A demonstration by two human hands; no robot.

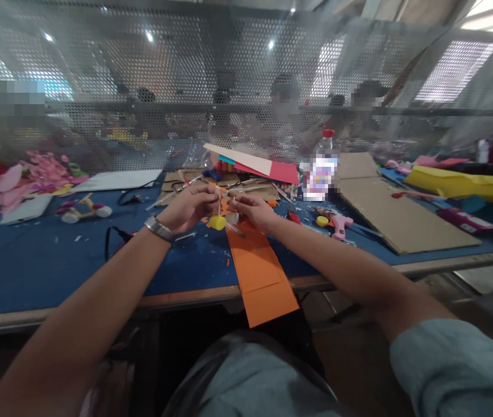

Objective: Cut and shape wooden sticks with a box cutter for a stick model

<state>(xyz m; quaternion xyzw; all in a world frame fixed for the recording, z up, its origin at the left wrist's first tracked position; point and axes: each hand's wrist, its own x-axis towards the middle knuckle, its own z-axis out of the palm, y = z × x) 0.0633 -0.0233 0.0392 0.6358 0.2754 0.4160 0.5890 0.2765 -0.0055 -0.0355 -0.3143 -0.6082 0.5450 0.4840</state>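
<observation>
My left hand (193, 207) is closed, its fingertips pinching a thin pale stick that has a yellow round cap (217, 223) at its lower end. Close beside it, my right hand (253, 211) is also closed in a pinch. A small pale tip shows at its fingers, too small to name. Beneath both hands lies orange card (261, 260), its near end hanging over the table edge. What looks like a craft knife (235, 229) rests on the card's upper part. A silver band circles my left wrist.
Blue-covered table (47, 260) holds a toy bike (84, 209) at left. To the right are a pink glue gun (341, 226), another yellow cap (322, 221), cardboard (407, 214) and a red-capped bottle (327, 142). Coloured sheets (255, 165) lie before a perforated screen (246, 63); people are behind it.
</observation>
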